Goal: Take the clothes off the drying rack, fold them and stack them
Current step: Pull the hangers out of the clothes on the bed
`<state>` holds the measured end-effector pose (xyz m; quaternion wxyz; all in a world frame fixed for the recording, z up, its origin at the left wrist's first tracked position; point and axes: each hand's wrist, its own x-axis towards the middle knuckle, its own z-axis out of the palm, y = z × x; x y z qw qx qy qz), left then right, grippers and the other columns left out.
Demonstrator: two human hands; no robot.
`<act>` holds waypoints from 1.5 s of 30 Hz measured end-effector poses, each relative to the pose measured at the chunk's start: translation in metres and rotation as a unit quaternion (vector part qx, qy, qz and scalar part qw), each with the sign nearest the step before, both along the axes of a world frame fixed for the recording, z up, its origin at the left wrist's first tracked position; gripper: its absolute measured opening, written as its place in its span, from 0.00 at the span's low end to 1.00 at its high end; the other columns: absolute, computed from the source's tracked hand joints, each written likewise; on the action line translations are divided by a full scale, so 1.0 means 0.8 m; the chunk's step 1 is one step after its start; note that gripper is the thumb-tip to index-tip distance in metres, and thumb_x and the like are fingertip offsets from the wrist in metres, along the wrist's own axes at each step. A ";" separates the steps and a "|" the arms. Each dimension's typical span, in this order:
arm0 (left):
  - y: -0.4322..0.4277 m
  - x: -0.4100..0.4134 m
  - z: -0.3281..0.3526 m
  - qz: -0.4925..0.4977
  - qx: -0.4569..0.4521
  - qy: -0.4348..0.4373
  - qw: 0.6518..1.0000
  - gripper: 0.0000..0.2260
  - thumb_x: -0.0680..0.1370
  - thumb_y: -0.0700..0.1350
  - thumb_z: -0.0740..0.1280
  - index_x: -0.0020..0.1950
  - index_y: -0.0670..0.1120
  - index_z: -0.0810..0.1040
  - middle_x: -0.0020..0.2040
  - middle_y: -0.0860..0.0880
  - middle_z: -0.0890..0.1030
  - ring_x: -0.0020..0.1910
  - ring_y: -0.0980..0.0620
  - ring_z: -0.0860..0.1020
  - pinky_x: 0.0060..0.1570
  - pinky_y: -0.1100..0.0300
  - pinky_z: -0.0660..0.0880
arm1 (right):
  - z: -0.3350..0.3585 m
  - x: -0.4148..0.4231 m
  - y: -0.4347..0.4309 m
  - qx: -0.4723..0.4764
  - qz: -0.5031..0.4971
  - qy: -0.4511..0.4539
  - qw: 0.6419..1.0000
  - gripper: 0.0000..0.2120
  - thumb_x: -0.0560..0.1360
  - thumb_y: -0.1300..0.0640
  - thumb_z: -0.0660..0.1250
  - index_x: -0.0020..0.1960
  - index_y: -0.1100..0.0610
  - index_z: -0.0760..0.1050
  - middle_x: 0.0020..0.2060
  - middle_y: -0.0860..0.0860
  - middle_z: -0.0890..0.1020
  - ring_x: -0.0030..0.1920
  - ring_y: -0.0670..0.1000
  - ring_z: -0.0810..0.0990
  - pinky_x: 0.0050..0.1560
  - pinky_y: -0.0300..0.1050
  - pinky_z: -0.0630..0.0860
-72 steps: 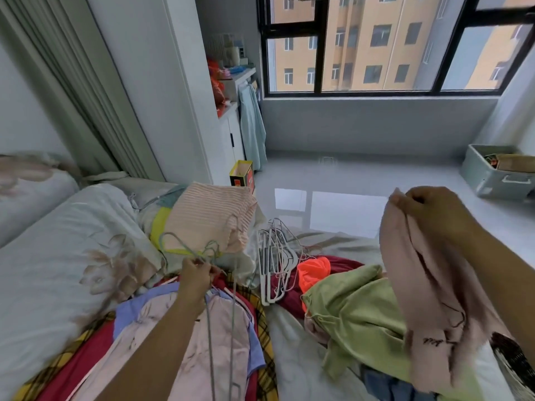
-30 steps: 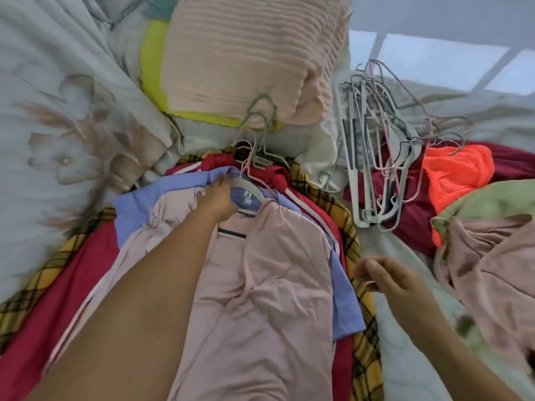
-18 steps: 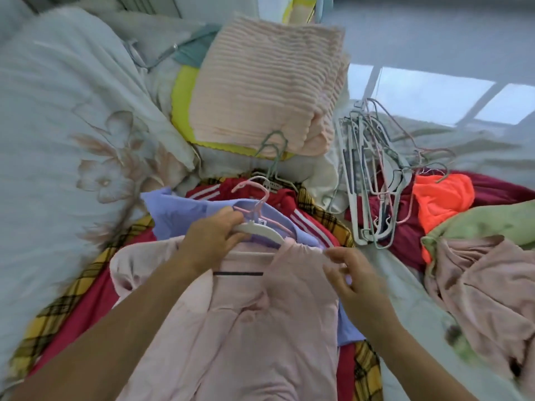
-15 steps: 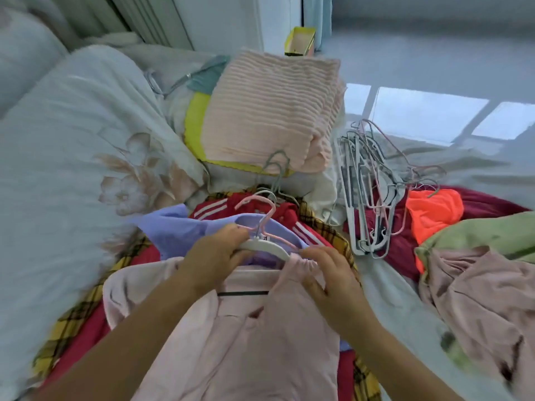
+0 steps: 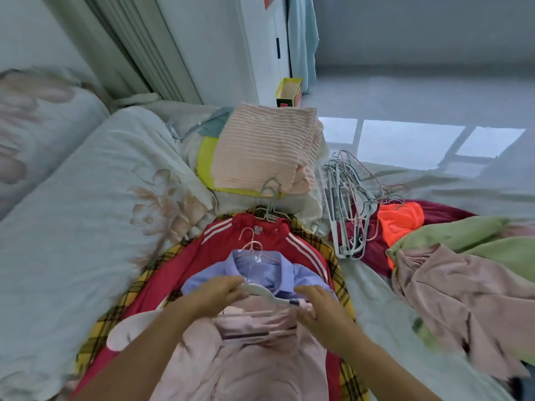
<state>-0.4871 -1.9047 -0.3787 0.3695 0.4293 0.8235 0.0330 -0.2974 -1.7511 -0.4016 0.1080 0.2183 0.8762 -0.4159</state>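
Note:
A pale pink shirt (image 5: 246, 360) lies on top of a pile of hung clothes on the bed. My left hand (image 5: 215, 293) grips its white hanger (image 5: 265, 293) at the neck. My right hand (image 5: 317, 308) holds the shirt's collar and shoulder beside the hanger. Under it lie a blue shirt (image 5: 278, 270), a red jacket with white stripes (image 5: 231, 247) and a yellow plaid garment (image 5: 121, 302), each on its own hanger. A folded stack topped by a peach ribbed piece (image 5: 263, 151) sits farther back.
A heap of empty hangers (image 5: 344, 209) lies right of the pile. Loose pink (image 5: 451, 296), green (image 5: 463, 235) and orange (image 5: 401, 221) garments cover the bed's right side. A floral quilt (image 5: 75, 204) fills the left. A yellow box (image 5: 288, 92) stands on the floor by the wardrobe.
My right hand dropped the loose pink garment on the right and came to the pink shirt's collar. My left hand took the white hanger, and both hands drew the shirt toward me.

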 end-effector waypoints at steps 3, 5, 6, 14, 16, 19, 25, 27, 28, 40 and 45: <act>0.023 0.015 0.069 0.004 0.115 0.006 0.993 0.13 0.79 0.44 0.63 0.37 0.54 0.66 0.30 0.57 0.71 0.31 0.66 0.71 0.34 0.69 0.63 | 0.018 0.007 -0.005 0.065 -0.003 0.026 0.998 0.35 0.68 0.33 0.49 0.73 0.45 0.57 0.72 0.45 0.61 0.72 0.49 0.57 0.70 0.45 0.52; 0.033 0.021 0.114 -0.003 0.158 0.016 0.987 0.14 0.79 0.43 0.64 0.36 0.54 0.66 0.29 0.57 0.72 0.32 0.64 0.71 0.33 0.69 0.63 | 0.039 0.010 0.003 0.117 -0.046 0.077 0.989 0.37 0.66 0.33 0.50 0.73 0.45 0.57 0.73 0.44 0.58 0.73 0.49 0.54 0.69 0.44 0.49; 0.038 0.026 0.139 -0.007 0.173 0.024 0.985 0.14 0.79 0.43 0.64 0.35 0.54 0.66 0.29 0.55 0.70 0.33 0.62 0.71 0.33 0.69 0.63 | 0.052 0.013 0.012 0.117 -0.086 0.124 0.982 0.34 0.70 0.38 0.58 0.73 0.47 0.60 0.73 0.46 0.60 0.73 0.50 0.56 0.70 0.46 0.50; 0.067 0.082 0.280 -0.010 0.241 0.049 0.969 0.10 0.79 0.44 0.63 0.39 0.55 0.71 0.29 0.57 0.71 0.31 0.62 0.71 0.33 0.69 0.65 | 0.140 0.068 0.114 0.069 -0.222 0.198 0.952 0.09 0.68 0.70 0.68 0.48 0.65 0.78 0.40 0.56 0.77 0.42 0.55 0.73 0.40 0.43 0.61; 0.073 0.095 0.303 -0.013 0.237 0.046 0.970 0.09 0.79 0.45 0.63 0.39 0.52 0.71 0.30 0.55 0.70 0.31 0.62 0.71 0.32 0.70 0.66 | 0.154 0.092 0.135 0.043 -0.210 0.198 0.956 0.03 0.70 0.69 0.67 0.43 0.65 0.77 0.35 0.58 0.77 0.37 0.52 0.72 0.39 0.45 0.62; 0.078 0.112 0.331 0.022 0.244 0.017 0.969 0.06 0.79 0.45 0.62 0.45 0.45 0.75 0.28 0.56 0.71 0.27 0.62 0.69 0.28 0.72 0.65 | 0.177 0.126 0.152 0.033 -0.185 0.236 0.954 0.02 0.73 0.65 0.67 0.41 0.62 0.75 0.29 0.50 0.73 0.32 0.43 0.70 0.35 0.39 0.63; 0.095 0.158 0.351 0.073 0.283 -0.022 0.956 0.04 0.80 0.41 0.62 0.48 0.44 0.75 0.22 0.62 0.71 0.21 0.64 0.68 0.25 0.73 0.62 | 0.217 0.178 0.169 -0.097 -0.219 0.300 0.924 0.05 0.75 0.59 0.66 0.46 0.60 0.77 0.35 0.56 0.77 0.36 0.47 0.72 0.39 0.42 0.66; 0.104 0.172 0.352 0.080 0.295 -0.035 0.951 0.05 0.80 0.40 0.61 0.45 0.46 0.74 0.21 0.62 0.71 0.20 0.65 0.67 0.23 0.74 0.62 | 0.225 0.197 0.171 -0.160 -0.248 0.335 0.895 0.08 0.73 0.55 0.66 0.49 0.58 0.78 0.36 0.55 0.78 0.37 0.45 0.74 0.41 0.41 0.69; 0.108 0.179 0.352 0.084 0.302 -0.046 0.948 0.07 0.80 0.39 0.61 0.44 0.46 0.74 0.21 0.61 0.70 0.20 0.64 0.67 0.23 0.74 0.61 | 0.226 0.206 0.173 -0.176 -0.264 0.349 0.882 0.06 0.75 0.58 0.65 0.50 0.58 0.78 0.36 0.53 0.80 0.38 0.44 0.75 0.40 0.38 0.70; 0.188 0.261 0.317 0.339 0.493 -0.100 0.795 0.12 0.81 0.43 0.60 0.37 0.46 0.68 0.21 0.53 0.63 0.18 0.58 0.59 0.18 0.70 0.56 | 0.198 0.281 0.211 -0.351 -0.459 0.368 0.728 0.12 0.79 0.64 0.55 0.42 0.55 0.74 0.31 0.46 0.80 0.32 0.42 0.78 0.31 0.30 0.74; 0.272 0.343 0.290 0.321 0.525 -0.080 0.784 0.11 0.80 0.42 0.60 0.37 0.49 0.68 0.27 0.51 0.66 0.23 0.55 0.63 0.26 0.61 0.59 | 0.217 0.247 0.144 -0.409 -0.241 0.350 0.807 0.08 0.68 0.70 0.62 0.39 0.59 0.67 0.30 0.52 0.69 0.33 0.48 0.68 0.34 0.36 0.66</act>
